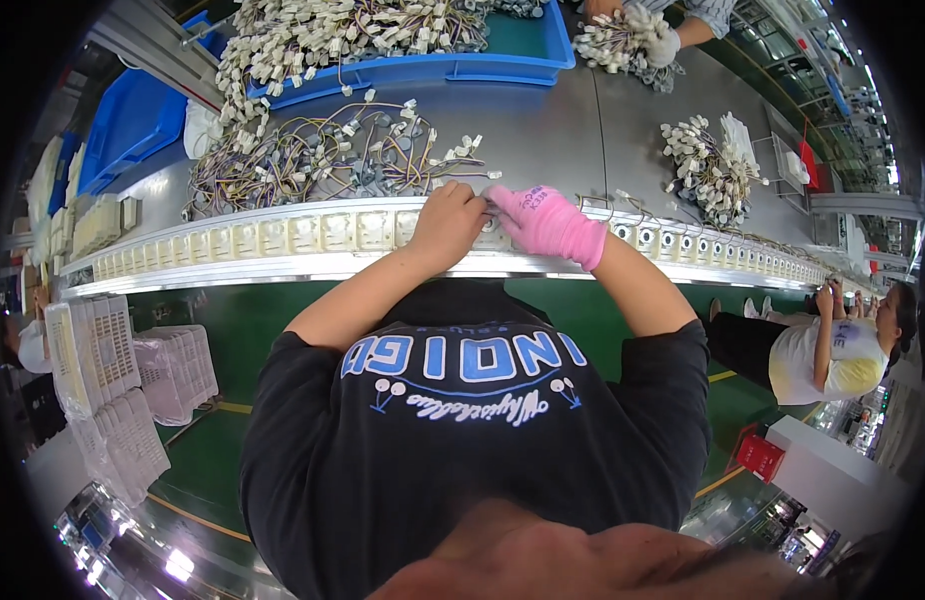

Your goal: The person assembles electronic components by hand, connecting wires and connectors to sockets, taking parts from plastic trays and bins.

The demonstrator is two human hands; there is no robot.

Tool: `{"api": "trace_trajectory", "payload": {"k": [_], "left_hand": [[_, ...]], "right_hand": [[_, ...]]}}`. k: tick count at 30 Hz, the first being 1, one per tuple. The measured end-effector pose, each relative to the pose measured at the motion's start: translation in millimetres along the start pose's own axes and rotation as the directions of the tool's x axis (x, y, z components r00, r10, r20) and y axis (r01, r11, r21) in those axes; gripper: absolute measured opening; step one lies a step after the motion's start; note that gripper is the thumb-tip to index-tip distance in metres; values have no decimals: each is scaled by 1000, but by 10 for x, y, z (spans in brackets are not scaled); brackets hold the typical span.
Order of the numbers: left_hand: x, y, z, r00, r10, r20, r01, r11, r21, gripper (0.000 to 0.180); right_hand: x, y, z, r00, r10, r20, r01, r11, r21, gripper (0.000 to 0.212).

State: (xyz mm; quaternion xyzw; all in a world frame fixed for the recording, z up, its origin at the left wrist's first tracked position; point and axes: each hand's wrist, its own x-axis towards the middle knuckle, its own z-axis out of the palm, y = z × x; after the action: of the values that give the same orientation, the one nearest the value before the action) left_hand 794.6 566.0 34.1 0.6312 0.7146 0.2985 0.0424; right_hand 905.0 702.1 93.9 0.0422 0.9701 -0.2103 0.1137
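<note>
My bare left hand (451,225) is closed, its fingertips pinched together above a long row of cream square housings (303,233) in a metal rail. Right beside it, my right hand (545,222) wears a pink glove with greyish fingertips. Its fingers are also closed, meeting the left fingertips over the rail. Whatever lies between the fingers is too small and covered to make out. Just beyond my left hand lies a loose tangle of wired parts (293,160), with white connectors, coloured leads and grey round pieces. Housings right of my glove show dark round centres.
A blue bin (463,68) heaped with white-connector wires stands at the back. Another wire bundle (711,165) lies on the metal bench (553,130) at right. Across the bench, a co-worker's gloved hand (663,48) holds a bundle. White plastic crates (93,350) stand lower left.
</note>
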Motion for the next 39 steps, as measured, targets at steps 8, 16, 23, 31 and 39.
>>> {"api": "trace_trajectory", "payload": {"k": [8, 16, 23, 31, 39], "left_hand": [[14, 26, -16, 996, -67, -54, 64, 996, -66, 11], [5, 42, 6, 995, -77, -61, 72, 994, -86, 11], [41, 93, -8, 977, -207, -42, 204, 977, -71, 8], [45, 124, 8, 968, -243, -59, 235, 965, -120, 8], [-19, 100, -3, 985, -154, -73, 147, 985, -91, 14]], "right_hand": [[67, -109, -124, 980, 45, 193, 1, 973, -229, 22], [180, 2, -101, 934, 286, 212, -310, 946, 90, 18], [66, -206, -15, 999, -38, -38, 20, 925, -381, 19], [138, -128, -125, 994, 15, 105, 24, 931, -364, 13], [49, -71, -102, 999, -22, 33, 32, 935, -354, 13]]}}
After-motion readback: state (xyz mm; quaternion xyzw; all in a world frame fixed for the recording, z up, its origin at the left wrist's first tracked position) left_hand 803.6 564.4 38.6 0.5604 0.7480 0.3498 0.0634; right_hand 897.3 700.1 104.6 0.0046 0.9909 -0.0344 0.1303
